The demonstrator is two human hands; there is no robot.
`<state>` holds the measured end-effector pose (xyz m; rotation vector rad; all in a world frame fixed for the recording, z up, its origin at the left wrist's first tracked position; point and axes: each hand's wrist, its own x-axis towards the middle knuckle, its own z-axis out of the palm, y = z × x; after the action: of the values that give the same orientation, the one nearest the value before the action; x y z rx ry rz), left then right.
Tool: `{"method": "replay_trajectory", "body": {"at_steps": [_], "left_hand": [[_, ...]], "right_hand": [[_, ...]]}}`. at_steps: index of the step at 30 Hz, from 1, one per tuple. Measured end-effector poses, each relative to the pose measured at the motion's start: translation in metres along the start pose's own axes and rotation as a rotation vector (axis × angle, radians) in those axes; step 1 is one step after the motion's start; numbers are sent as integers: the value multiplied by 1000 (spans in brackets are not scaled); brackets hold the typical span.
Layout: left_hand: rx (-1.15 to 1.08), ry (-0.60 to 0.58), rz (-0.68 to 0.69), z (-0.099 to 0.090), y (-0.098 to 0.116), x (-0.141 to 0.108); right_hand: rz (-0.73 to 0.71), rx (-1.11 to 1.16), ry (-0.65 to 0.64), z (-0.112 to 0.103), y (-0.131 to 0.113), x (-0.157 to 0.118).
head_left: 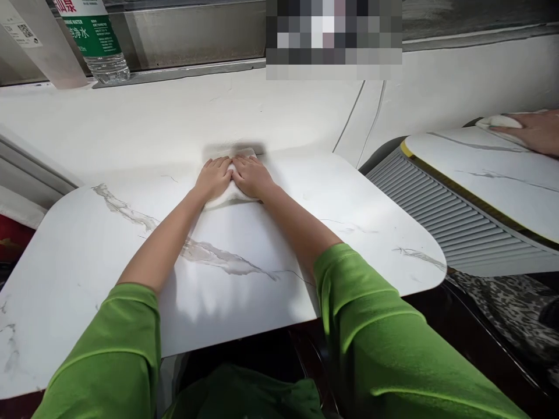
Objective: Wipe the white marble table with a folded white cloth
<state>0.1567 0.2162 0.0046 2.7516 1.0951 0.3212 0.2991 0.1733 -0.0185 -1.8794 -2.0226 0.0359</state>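
A folded white cloth [231,195] lies near the far edge of a white marbled tabletop [271,250], close to the wall. My left hand [213,178] rests flat on the cloth's left part, fingers stretched toward the wall. Beside it, my right hand [251,176] presses flat on the right part, its fingers also extended. The two hands almost touch at the thumbs, and both palms hide much of the cloth.
A clear bottle with a green label [98,38] and a translucent container [48,46] stand on the ledge at upper left. At right, another person's hand [530,129] holds a white cloth on a second marbled table [489,166] with ribbed sides.
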Motion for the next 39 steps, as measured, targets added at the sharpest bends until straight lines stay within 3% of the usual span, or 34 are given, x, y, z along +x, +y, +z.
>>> {"method": "replay_trajectory", "body": {"at_steps": [7,14,20,27,30,34,39], "left_hand": [[26,-7,-5,-1,3,-1],[55,-14,-16,1,17,-37],[71,1,21,-1,39,-97],[83,-23,113,-8,75,-198],[69,-38,133,-14,85,-230],[35,-79,99,-20,88,-240],[11,-105,-45,-23,71,-215]], "right_hand": [[36,-17,-14,-2,-3,0],[26,-71,-41,-10,-21,-38],[6,-104,-61,-24,-56,-97],[-79,-171,-28,-31,-107,-194],[-131,-197,-3,-33,-125,-221],[-158,-202,-30,-35,-134,-222],[-162,-147,-80,-27,-129,-182]]}}
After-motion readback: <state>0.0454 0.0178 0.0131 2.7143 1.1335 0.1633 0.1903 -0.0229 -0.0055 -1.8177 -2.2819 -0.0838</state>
